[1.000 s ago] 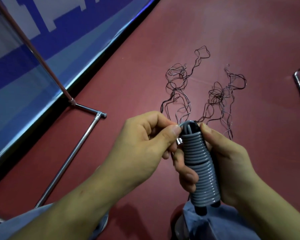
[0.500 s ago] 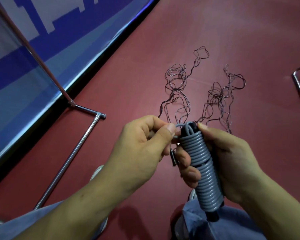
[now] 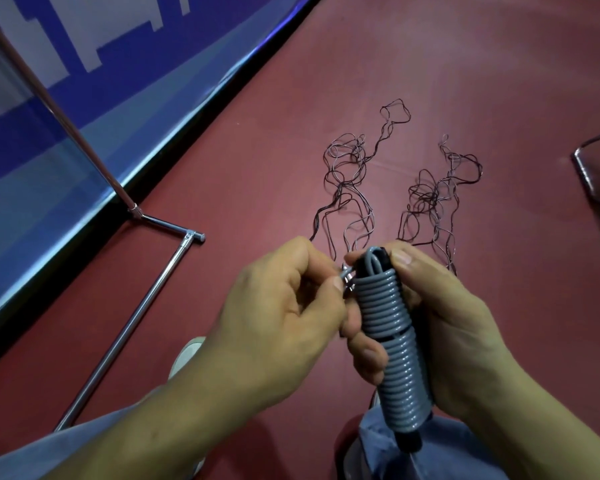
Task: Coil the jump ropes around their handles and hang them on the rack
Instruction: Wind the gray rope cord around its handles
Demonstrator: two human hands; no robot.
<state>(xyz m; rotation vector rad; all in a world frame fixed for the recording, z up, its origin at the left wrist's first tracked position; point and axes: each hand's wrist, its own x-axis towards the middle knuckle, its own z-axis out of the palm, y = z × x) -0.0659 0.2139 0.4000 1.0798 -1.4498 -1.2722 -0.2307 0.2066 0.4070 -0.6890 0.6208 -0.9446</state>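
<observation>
Red floor (image 3: 257,150), chrome rack (image 3: 142,306) on it. Right of the rack, right hand (image 3: 458,334) grips the coiled grey jump rope (image 3: 395,348) to keep turns tight; left hand (image 3: 284,323) pinches its loose end (image 3: 347,273), probably for tucking.

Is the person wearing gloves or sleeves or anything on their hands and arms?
No. The left hand and right hand are bare: no gloves, rings or watch show. The fingernails are short. Both forearms are bare too, with no sleeve in view.
</observation>
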